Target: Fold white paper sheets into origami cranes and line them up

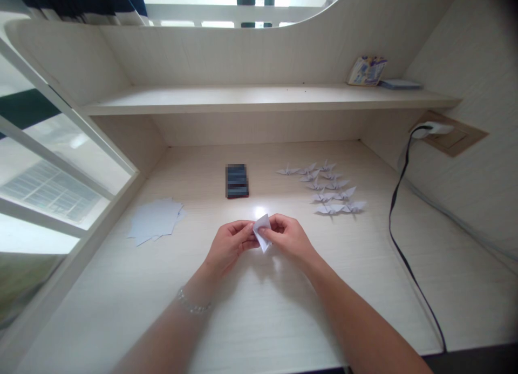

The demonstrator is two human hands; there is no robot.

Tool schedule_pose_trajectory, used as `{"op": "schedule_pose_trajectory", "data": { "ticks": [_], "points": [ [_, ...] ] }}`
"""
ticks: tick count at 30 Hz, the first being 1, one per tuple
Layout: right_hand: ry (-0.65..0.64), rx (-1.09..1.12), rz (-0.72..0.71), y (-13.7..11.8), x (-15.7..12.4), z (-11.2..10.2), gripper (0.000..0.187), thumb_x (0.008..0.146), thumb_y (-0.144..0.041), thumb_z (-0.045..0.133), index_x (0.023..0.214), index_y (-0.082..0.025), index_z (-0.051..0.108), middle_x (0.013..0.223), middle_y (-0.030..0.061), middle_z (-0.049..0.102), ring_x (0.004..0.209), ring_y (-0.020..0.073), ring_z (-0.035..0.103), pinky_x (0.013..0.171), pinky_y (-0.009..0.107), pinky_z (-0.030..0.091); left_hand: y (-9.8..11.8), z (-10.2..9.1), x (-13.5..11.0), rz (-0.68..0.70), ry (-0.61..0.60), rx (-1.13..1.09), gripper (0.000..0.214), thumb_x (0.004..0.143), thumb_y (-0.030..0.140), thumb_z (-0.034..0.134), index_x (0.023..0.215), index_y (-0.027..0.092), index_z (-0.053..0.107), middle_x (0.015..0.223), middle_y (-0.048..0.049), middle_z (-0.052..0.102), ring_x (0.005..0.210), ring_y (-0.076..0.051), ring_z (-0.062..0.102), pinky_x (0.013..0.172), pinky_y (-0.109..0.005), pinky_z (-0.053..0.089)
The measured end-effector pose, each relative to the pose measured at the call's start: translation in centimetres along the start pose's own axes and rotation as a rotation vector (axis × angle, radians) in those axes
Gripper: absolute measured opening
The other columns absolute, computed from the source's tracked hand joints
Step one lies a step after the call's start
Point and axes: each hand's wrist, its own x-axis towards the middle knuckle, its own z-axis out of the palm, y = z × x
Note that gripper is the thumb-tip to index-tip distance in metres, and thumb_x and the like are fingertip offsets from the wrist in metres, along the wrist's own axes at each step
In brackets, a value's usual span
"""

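Both my hands meet over the middle of the pale wooden desk [283, 320] and pinch a small folded piece of white paper [263, 229]. My left hand [229, 245] grips its left edge with closed fingers; a thin bracelet circles that wrist. My right hand [289, 236] holds the paper's right side, fingers curled around it. The paper is folded into a pointed shape, held just above the desk surface.
A loose stack of white paper sheets [156, 219] lies left. Several folded paper cranes [327, 189] sit at the right back. A dark phone [237, 181] lies behind my hands. A black cable [399, 223] runs from a wall plug along the right. A shelf [263, 96] carries a card.
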Motion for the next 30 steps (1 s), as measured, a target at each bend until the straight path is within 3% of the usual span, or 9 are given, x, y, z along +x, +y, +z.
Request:
{"op": "schedule_pose_trajectory", "data": {
  "ticks": [9,16,24,30],
  "points": [
    [0.103,-0.187,-0.045,-0.51,-0.49,0.19,0.014,0.075,-0.031,0.058,0.072,-0.018,0.063,0.067,0.0007,0.063,0.061,0.0140,0.054,0.056,0.025,0.039,-0.12,0.45,-0.04,0.012,-0.021,0.035,0.025,0.075,0.032,0.066,0.087,0.010,0.070,0.082,-0.0100,0.069,0.072,-0.015,0.062,0.068,-0.028,0.051],
    [0.125,-0.211,-0.064,-0.39,-0.65,0.41,0.013,0.076,-0.030,0.057,0.073,-0.019,0.064,0.068,0.0011,0.064,0.061,0.0145,0.055,0.057,0.025,0.039,-0.14,0.56,-0.09,0.001,-0.009,0.040,0.026,0.074,0.033,0.067,0.086,0.011,0.070,0.082,-0.0098,0.069,0.072,-0.015,0.062,0.068,-0.027,0.050],
    [-0.047,0.076,-0.007,0.00,0.02,0.04,0.021,0.076,-0.033,0.060,0.085,-0.016,0.068,0.081,0.0053,0.069,0.073,0.0177,0.061,0.063,0.027,0.046,-0.41,0.13,0.16,0.055,0.111,0.104,0.028,0.069,0.034,0.071,0.084,0.010,0.069,0.078,-0.0082,0.068,0.068,-0.015,0.060,0.065,-0.027,0.050],
    [-0.047,0.163,0.038,0.32,0.15,0.13,0.026,0.076,-0.036,0.060,0.087,-0.015,0.070,0.079,0.0054,0.069,0.068,0.0161,0.060,0.058,0.025,0.046,-0.97,-0.30,0.46,0.128,0.178,0.267,0.031,0.068,0.039,0.070,0.084,0.012,0.067,0.075,-0.0054,0.067,0.063,-0.014,0.059,0.060,-0.025,0.049]
  ]
}}
